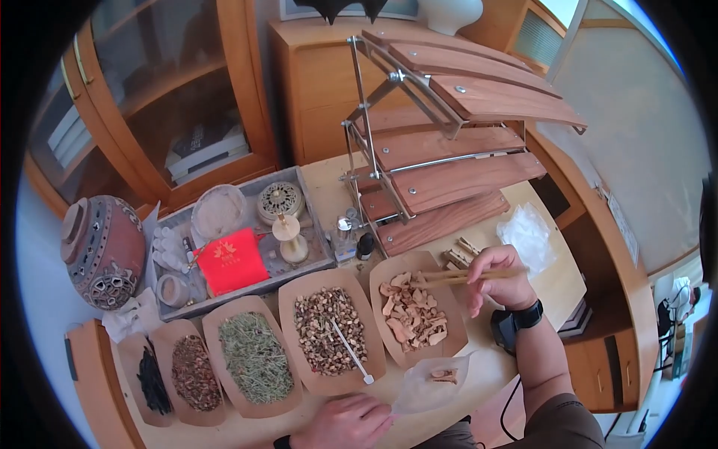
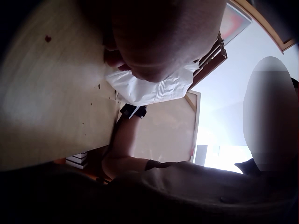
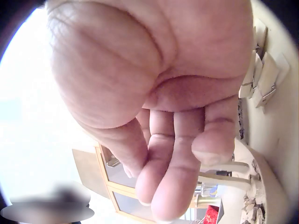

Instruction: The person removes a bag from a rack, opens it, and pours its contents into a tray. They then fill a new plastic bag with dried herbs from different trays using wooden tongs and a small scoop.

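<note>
My right hand (image 1: 499,277) grips pale wooden tongs (image 1: 447,278), their tips over the far end of a paper tray (image 1: 384,271) of light brown dried slices (image 1: 413,318). The two tong arms (image 3: 224,178) show past the fingers in the right wrist view, standing apart. On the table's near side my left hand (image 1: 345,423) holds the edge of a clear plastic bag (image 1: 419,396), with a few slices (image 1: 444,376) in it. That bag (image 2: 156,88) looks whitish in the left wrist view, where the palm (image 2: 163,37) hides most of the grip.
Left of the slices stand trays of mixed chips (image 1: 314,322), green herb (image 1: 254,359), reddish bits (image 1: 196,373) and dark strips (image 1: 152,382). A white scoop (image 1: 348,346) lies across the chips. Behind are a grey tray (image 1: 323,263), a folding rack (image 1: 456,179), clothespins (image 1: 460,256) and crumpled plastic (image 1: 526,238).
</note>
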`<state>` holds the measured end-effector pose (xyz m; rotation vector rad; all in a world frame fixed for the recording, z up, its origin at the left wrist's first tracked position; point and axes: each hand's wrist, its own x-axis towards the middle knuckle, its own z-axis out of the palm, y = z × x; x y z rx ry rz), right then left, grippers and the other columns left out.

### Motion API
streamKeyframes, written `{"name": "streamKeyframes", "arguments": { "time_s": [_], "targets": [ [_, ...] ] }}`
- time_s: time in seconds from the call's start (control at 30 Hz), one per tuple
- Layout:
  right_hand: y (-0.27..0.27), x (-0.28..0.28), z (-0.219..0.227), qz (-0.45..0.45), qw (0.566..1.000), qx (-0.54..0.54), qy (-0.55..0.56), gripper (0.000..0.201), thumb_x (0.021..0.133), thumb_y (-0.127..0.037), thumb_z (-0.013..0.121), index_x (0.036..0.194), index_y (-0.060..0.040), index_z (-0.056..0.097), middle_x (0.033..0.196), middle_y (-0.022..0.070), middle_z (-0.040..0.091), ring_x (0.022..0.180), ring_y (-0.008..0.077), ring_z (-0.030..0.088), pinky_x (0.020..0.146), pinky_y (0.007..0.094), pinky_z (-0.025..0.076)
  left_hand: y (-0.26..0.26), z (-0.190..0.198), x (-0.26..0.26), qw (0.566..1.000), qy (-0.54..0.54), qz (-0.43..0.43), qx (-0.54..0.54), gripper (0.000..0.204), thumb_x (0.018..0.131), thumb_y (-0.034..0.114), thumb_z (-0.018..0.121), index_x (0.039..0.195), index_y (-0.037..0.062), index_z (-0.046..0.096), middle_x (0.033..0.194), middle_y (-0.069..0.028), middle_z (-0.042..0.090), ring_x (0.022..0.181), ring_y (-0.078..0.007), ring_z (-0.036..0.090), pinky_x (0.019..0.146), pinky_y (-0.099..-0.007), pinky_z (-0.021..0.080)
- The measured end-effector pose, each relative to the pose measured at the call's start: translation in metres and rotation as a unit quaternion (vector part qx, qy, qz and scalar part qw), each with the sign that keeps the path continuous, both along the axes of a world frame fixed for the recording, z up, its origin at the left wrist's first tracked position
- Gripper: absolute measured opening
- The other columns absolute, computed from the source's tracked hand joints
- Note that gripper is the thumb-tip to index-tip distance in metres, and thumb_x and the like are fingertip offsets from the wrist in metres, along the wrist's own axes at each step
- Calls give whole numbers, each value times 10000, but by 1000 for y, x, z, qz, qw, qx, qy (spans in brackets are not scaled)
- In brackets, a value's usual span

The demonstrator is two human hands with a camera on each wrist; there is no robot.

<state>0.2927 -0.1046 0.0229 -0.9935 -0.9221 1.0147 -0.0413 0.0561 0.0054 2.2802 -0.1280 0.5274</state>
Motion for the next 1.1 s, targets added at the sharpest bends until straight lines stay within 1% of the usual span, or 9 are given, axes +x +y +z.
{"name": "streamKeyframes", "arguments": {
  "time_s": [0.03, 0.1, 0.23, 0.33, 0.4, 0.5, 0.7, 0.93, 1.1],
  "targets": [
    [-1, 1, -2, -2, 1000, -6, 4, 283, 961, -127, 740, 1170, 51, 673, 855, 146, 743, 688, 227, 731, 581, 270, 505, 0, 1, 0, 1000, 6, -6, -7, 125, 856, 120, 780, 882, 15, 717, 857, -143, 711, 790, -319, 710, 724, -410, 585],
    [-3, 5, -3, -92, 993, -49, -63, 269, 962, -159, 750, 1109, 61, 701, 810, 95, 698, 618, 172, 647, 582, 266, 478, -1, 1, 0, 1000, 12, -7, -13, 128, 855, 121, 781, 887, 15, 718, 859, -143, 712, 792, -317, 711, 725, -410, 585],
    [7, 3, -2, -94, 994, -22, -56, 265, 973, -184, 744, 1083, 56, 718, 832, 80, 659, 630, 135, 588, 590, 272, 460, -1, -3, -1, 1000, 8, 3, -12, 119, 860, 120, 777, 888, 20, 718, 857, -140, 711, 792, -312, 711, 725, -411, 584],
    [7, -1, 3, -71, 993, -8, -94, 246, 970, -173, 743, 1096, 38, 728, 911, 80, 637, 725, 122, 579, 631, 278, 451, -1, -1, 0, 1000, 6, -7, -8, 103, 868, 110, 769, 892, 24, 719, 852, -139, 709, 783, -312, 708, 722, -410, 582],
    [7, -5, 11, -81, 984, -24, -160, 212, 964, -149, 744, 1096, 17, 743, 983, 74, 633, 839, 132, 606, 725, 282, 478, -2, -1, -1, 1000, 11, -4, -8, 94, 868, 104, 770, 889, 26, 722, 843, -139, 705, 771, -312, 702, 716, -411, 581],
    [11, -7, 18, -100, 971, -29, -213, 187, 956, -112, 749, 1098, 11, 749, 1019, 66, 640, 907, 144, 615, 804, 293, 493, 0, -3, 0, 1000, 14, -7, -4, 88, 860, 95, 778, 882, 27, 726, 821, -141, 696, 742, -314, 688, 698, -412, 575],
    [5, 4, 18, -102, 972, -87, -192, 180, 954, -85, 762, 1108, 6, 744, 1043, 63, 658, 905, 135, 623, 806, 285, 512, 1, 3, 5, 1000, 4, -16, -11, 101, 853, 95, 794, 877, 20, 731, 781, -147, 675, 699, -321, 663, 665, -411, 562],
    [7, 5, 12, -114, 977, -61, -171, 155, 978, -82, 737, 1104, 10, 738, 1051, 62, 659, 899, 128, 632, 785, 278, 522, 2, -1, 2, 1000, 3, -19, -3, 89, 861, 87, 789, 888, 21, 735, 769, -147, 668, 703, -325, 661, 668, -414, 560],
    [10, 4, 12, -97, 976, -43, -188, 176, 995, -70, 711, 1149, 16, 719, 1088, 73, 665, 952, 157, 673, 825, 294, 571, 2, 1, 2, 1000, 11, -22, -14, 86, 866, 83, 782, 887, 19, 729, 771, -150, 669, 708, -326, 665, 682, -425, 561]
  ]
}}
